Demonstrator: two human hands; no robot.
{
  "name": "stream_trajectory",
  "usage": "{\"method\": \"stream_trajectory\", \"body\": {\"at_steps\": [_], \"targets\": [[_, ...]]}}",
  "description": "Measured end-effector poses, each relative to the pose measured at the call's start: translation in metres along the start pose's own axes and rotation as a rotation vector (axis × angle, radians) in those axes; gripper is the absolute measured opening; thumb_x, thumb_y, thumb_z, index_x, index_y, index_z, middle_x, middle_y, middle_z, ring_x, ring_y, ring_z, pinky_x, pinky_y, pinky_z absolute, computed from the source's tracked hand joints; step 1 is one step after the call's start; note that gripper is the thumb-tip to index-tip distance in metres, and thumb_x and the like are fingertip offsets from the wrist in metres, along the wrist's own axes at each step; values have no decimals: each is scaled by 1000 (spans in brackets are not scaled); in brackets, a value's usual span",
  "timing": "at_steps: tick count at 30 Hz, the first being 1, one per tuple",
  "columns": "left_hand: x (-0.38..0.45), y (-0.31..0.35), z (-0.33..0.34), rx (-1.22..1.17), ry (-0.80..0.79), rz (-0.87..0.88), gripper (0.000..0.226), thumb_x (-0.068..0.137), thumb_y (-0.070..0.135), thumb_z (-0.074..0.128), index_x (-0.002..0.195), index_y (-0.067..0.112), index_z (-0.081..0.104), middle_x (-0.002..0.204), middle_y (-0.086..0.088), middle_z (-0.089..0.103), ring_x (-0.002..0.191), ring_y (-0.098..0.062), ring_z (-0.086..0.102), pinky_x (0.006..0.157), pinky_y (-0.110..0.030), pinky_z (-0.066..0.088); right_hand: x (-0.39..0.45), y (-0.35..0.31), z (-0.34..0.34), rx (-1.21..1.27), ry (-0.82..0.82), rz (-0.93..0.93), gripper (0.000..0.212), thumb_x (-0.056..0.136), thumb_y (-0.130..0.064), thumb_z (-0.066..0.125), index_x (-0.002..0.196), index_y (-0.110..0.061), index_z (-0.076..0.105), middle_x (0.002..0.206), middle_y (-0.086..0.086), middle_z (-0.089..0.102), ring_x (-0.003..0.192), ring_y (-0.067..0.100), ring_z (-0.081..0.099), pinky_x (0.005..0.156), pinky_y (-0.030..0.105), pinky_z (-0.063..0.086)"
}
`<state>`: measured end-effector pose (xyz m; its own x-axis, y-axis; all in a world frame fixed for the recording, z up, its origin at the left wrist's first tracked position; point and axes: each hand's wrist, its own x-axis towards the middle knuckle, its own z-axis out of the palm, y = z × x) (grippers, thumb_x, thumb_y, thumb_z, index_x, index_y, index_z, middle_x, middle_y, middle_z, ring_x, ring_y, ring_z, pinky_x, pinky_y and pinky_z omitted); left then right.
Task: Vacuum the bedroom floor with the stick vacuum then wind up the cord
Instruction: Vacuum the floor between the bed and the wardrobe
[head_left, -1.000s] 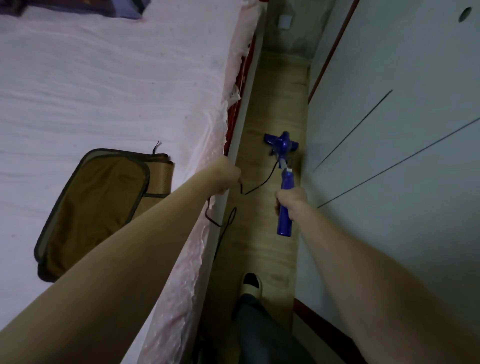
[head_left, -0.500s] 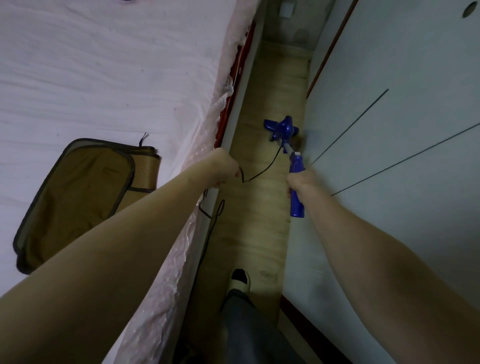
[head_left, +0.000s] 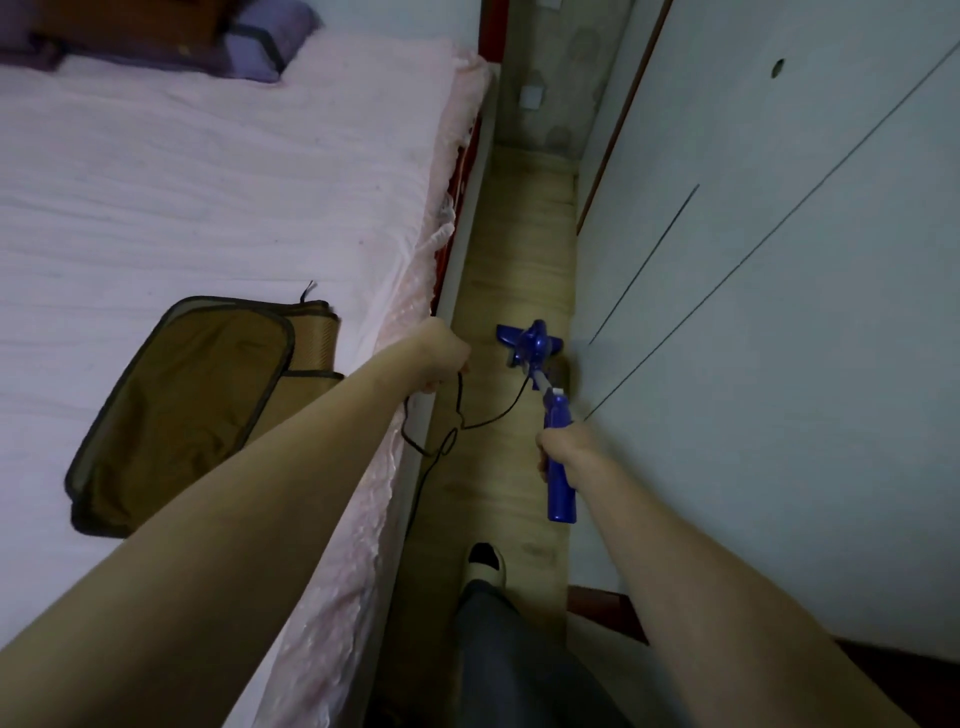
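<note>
1. Wooden floor (head_left: 519, 249) runs as a narrow strip between bed (head_left: 208, 208) on the left and pale wardrobe doors (head_left: 779, 260) on the right.
2. Right hand (head_left: 563, 447) grips the blue stick vacuum (head_left: 558, 415), its head on the floor farther along.
3. Left hand (head_left: 441, 358) holds the black cord (head_left: 488, 421) in curled fingers; the cord's lower run is lost beside the bed.

A brown bag (head_left: 192, 405) lies on the pink bed (head_left: 208, 197); the vacuum head (head_left: 530, 344) rests on the floor (head_left: 514, 249).

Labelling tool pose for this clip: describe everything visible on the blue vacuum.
The vacuum is glossy blue, plastic by its look: a thick handle body, a thin pale tube and a winged floor head. It slants forward, head flat on the wood floor near the wardrobe. The right hand grips the body; a black cord runs to the left hand.
</note>
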<state>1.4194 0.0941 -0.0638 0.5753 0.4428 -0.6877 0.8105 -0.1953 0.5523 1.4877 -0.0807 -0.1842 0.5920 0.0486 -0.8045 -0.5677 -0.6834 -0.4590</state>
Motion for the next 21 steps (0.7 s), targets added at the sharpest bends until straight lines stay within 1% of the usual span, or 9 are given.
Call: {"method": "stream_trajectory", "body": {"at_steps": [4, 7, 8, 10, 12, 14, 16, 18, 21], "targets": [[-49, -25, 1, 8, 25, 47, 24, 94, 4, 46, 110, -4, 61, 67, -8, 43, 49, -16, 32, 39, -23, 27, -52, 26, 19, 51, -71, 4, 23, 84, -1, 57, 107, -4, 52, 78, 12, 59, 64, 23, 57, 64, 36, 53], [-84, -49, 8, 5, 30, 86, 22, 95, 7, 44, 102, -2, 63, 65, -6, 44, 49, -15, 34, 39, -22, 30, -87, 33, 32, 91, -126, -24, 37, 84, -3, 59, 121, -5, 50, 95, 13, 59, 81, 25, 57, 86, 40, 53], [-95, -57, 11, 1, 37, 93, 21, 96, 9, 44, 98, 0, 64, 64, -5, 44, 48, -15, 35, 38, -21, 30, -97, 36, 36, 102, -138, -26, 41, 84, -4, 60, 124, -5, 49, 97, 13, 60, 83, 25, 58, 90, 41, 52], [-116, -73, 16, 8, 47, 112, 24, 97, 12, 45, 97, 1, 66, 61, -4, 43, 47, -15, 36, 35, -18, 30, -121, 46, 44, 124, -154, -26, 44, 84, -3, 61, 125, -5, 46, 97, 13, 61, 84, 25, 59, 90, 41, 53], [-130, -84, 19, 24, 48, 119, 26, 97, 12, 45, 100, -2, 67, 60, -4, 40, 46, -16, 35, 34, -19, 29, -135, 57, 51, 143, -163, -20, 46, 83, -3, 62, 126, -4, 45, 103, 15, 60, 88, 27, 58, 91, 41, 52], [-142, -92, 19, 16, 47, 120, 26, 96, 10, 45, 104, -4, 65, 62, -5, 38, 47, -17, 33, 36, -21, 29, -145, 67, 59, 189, -158, -28, 46, 82, -2, 63, 124, -4, 45, 109, 16, 61, 90, 27, 58, 89, 41, 53], [-152, -101, 18, -15, 74, 124, 26, 96, 10, 46, 108, -5, 63, 61, -5, 37, 47, -16, 32, 38, -21, 28, -150, 75, 66, 248, -146, -28, 42, 81, -1, 62, 120, -4, 45, 107, 16, 61, 88, 27, 58, 86, 40, 54], [-158, -106, 15, -28, 90, 122, 26, 96, 9, 45, 110, -6, 61, 60, -6, 37, 46, -16, 31, 38, -21, 27, -151, 74, 71, 274, -145, -25, 40, 81, 0, 61, 117, -4, 46, 110, 17, 61, 89, 27, 59, 89, 41, 53], [-161, -109, 9, -23, 99, 117, 26, 97, 10, 45, 108, -7, 62, 61, -6, 38, 46, -17, 31, 38, -22, 27, -145, 64, 71, 245, -144, -29, 46, 80, 1, 61, 123, -3, 46, 118, 17, 61, 92, 26, 58, 93, 41, 52]]}}
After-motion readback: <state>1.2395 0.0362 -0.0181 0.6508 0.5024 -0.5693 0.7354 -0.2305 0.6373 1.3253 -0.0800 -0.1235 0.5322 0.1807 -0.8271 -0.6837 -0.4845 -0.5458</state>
